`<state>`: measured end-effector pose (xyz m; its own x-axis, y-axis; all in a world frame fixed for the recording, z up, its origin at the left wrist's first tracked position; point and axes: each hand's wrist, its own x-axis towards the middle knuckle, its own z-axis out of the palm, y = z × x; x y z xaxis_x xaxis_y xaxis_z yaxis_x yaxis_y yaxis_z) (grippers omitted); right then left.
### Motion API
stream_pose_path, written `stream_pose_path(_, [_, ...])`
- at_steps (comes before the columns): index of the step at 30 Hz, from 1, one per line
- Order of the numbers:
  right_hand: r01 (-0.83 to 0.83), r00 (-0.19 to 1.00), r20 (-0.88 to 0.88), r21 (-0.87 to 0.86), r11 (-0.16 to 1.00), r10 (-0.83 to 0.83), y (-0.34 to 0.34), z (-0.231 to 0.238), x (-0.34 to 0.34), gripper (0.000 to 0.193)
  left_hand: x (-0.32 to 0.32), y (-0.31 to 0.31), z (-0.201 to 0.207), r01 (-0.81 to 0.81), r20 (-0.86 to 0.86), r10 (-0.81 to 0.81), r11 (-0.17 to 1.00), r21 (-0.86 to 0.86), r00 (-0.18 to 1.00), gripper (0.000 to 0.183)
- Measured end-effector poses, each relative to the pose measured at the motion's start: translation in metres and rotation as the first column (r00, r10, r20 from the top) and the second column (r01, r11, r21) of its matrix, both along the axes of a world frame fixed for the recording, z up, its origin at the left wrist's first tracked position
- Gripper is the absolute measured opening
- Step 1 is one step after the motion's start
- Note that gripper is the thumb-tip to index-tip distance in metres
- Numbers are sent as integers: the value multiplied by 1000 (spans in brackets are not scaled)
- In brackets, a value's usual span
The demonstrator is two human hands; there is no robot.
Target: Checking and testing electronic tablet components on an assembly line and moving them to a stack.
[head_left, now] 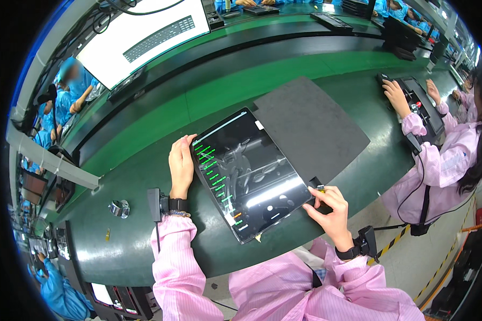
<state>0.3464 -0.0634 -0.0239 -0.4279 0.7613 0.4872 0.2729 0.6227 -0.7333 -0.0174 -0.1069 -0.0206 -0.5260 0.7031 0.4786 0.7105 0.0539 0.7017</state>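
Observation:
A large black tablet [246, 179] with a lit, glossy screen lies slanted in front of me. Rows of small green text run along its left side, and reflections cover its middle. My left hand [181, 165] grips its upper left edge, fingers curled over the rim. At the lower right corner, my right hand [328, 207] pinches the tablet between thumb and fingers. A small dark piece with a yellow part [318, 187] shows just above the right fingers; its kind is unclear. A dark grey flat sheet [313, 128] lies on the bench partly behind the tablet.
The green bench [139, 235] carries a small shiny metal round part [119, 208] and a tiny yellow piece [107, 234] at left. A monitor [150, 37] stands far left. At right, a co-worker in pink [450, 155] handles a dark device [420, 104]. Straps with boxes circle my wrists.

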Motion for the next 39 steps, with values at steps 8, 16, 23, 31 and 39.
stream_pose_path(8, [13,1000,12,-42,999,-13,2,0,4,38,11,2,5,-3,37,3,1000,-3,999,40])
stream_pose_path(16, [-46,999,-4,-77,996,46,1,3,2,38,23,-11,29,-74,-221,85,996,56,972,35])
stream_pose_path(23, [-39,999,-12,-83,996,38,1,3,3,39,81,-83,84,411,-399,-450,893,-183,799,30])
stream_pose_path(31, [11,1000,-7,-67,998,-12,1,1,3,36,107,-106,70,383,-312,-526,824,-418,791,31])
stream_pose_path(39, [24,1000,-19,-70,997,-25,-2,-1,4,33,133,-110,99,332,-320,-378,924,-189,869,38])
